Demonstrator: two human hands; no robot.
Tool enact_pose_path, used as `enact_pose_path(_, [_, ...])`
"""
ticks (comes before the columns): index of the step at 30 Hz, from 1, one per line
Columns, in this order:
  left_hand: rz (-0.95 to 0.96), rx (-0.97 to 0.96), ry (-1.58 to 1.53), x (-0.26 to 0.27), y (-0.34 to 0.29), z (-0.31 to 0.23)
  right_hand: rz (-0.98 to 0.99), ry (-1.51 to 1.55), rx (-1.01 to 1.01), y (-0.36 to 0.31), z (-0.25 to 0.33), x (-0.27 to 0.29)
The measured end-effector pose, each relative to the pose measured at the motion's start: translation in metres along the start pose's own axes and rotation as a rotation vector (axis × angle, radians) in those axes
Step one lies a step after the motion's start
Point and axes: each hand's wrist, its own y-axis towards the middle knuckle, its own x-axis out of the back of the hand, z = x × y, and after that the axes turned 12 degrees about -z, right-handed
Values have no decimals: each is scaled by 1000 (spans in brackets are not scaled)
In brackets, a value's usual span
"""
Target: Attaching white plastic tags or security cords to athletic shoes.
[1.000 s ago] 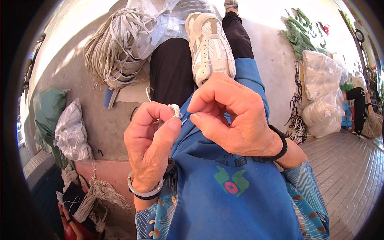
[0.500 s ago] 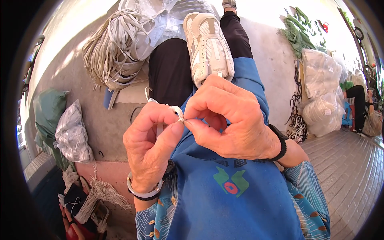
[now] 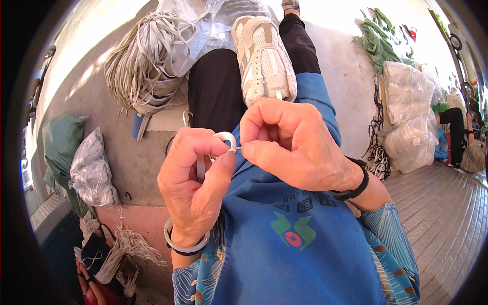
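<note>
White, flat fabric lace [image 3: 226, 135] loops up from the pinched thumb and forefinger of the left hand [image 3: 190, 175], at nine o'clock from the right hand [image 3: 302, 147], whose closed fingers seem to grip its thin end (partly hidden). Steady left, gentle pull suits; beige-and-white mesh sneaker [image 3: 262, 61] at twelve.

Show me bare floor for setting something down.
Concrete is bare between the lace bundle and green bag, and between the right leg and green netting. Crowded: the lap, with shoe, left hand and right hand; farther right, wrapped packs.
</note>
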Motion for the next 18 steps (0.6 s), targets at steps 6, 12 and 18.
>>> enact_pose_path(6, [21,186,-171,3,1,-2,-226,-288,588,1,-5,-4])
enact_pose_path(12, [22,146,-159,3,1,-2,-298,-391,741,-1,-9,-11])
enact_pose_path(18, [2,5,-45,3,0,4,-316,-425,768,0,-11,-12])
